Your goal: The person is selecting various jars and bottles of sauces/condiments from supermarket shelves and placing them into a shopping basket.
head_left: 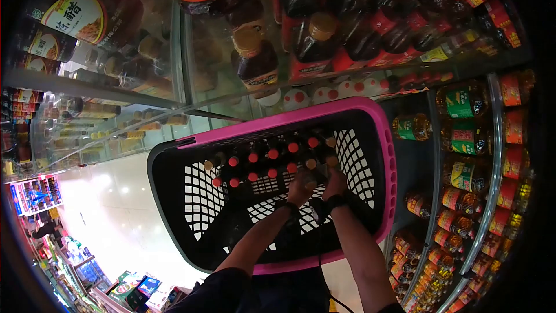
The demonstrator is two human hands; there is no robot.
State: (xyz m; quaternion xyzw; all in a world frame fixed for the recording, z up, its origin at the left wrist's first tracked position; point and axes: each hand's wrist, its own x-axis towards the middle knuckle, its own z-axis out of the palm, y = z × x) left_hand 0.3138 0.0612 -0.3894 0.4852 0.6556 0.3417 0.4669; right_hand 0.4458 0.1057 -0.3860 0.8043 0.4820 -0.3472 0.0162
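Note:
A black shopping basket with a pink rim stands in front of me. Inside it, two rows of dark bottles stand upright, most with red caps and some with tan caps. Both my hands reach down into the basket at the right end of these rows. My left hand is closed round a dark bottle with a tan cap. On the other side of that same bottle is my right hand, its fingers pressed against it and partly hidden. A dark band circles each wrist.
Glass shelves of dark sauce bottles rise just beyond the basket. Cooking oil bottles fill shelves with metal rails on the right. Pale floor shows at left, with boxed goods below.

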